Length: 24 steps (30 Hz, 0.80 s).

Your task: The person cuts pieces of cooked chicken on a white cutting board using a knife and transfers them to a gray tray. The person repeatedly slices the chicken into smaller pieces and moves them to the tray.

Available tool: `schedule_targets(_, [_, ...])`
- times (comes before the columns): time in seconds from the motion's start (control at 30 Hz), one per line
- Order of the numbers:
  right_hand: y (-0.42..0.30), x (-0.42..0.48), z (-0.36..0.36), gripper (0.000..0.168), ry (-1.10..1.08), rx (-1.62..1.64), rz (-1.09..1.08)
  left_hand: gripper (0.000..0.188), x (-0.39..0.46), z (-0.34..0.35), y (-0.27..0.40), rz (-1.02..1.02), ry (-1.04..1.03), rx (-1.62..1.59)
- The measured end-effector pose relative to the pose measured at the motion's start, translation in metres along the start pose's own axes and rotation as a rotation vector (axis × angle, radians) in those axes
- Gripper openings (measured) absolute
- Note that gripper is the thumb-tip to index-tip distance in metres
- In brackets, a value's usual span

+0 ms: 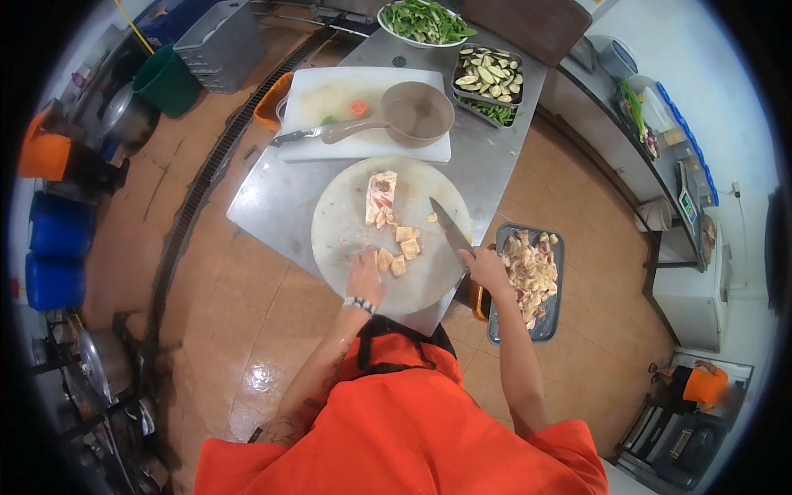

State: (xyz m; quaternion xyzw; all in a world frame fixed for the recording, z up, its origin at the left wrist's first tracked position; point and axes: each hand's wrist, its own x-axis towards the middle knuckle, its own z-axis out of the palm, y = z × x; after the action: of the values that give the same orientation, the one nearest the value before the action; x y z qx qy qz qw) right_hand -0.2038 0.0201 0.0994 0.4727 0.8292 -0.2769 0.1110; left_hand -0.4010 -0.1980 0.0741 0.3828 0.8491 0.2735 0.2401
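Note:
My right hand (487, 270) grips a kitchen knife (453, 228), its blade over the right side of a round cutting board (340, 207). On the board's lower left is my left hand (366, 279), its fingertips beside several cut chunks of meat (398, 266); whether it holds a piece I cannot tell. A longer slab of raw meat (380, 195) lies near the board's upper middle. Right of the board, a grey tray (555, 322) holds a pile of cut raw meat (529, 272).
Behind lies a white rectangular cutting board (322, 86) with a brown saucepan (417, 114), another knife (303, 134) and a tomato piece (358, 108). Farther back are a bowl of leafy greens (426, 23) and a tray of sliced eggplant (489, 74). Two people in orange (46, 151), (705, 387) are at the far sides.

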Motion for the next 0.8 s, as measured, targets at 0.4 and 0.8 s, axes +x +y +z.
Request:
schedule_targets(0.4, [-0.009,-0.032,0.051,0.050,-0.119,0.039,-0.279,0.097,0.010,0.004,0.010,0.025,-0.023,0.139])
schedule_targets(0.8, [-0.022,-0.050,0.075,0.043,-0.116,0.105,-0.291,0.076,0.026,0.010,0.015,0.079,-0.068,0.170])
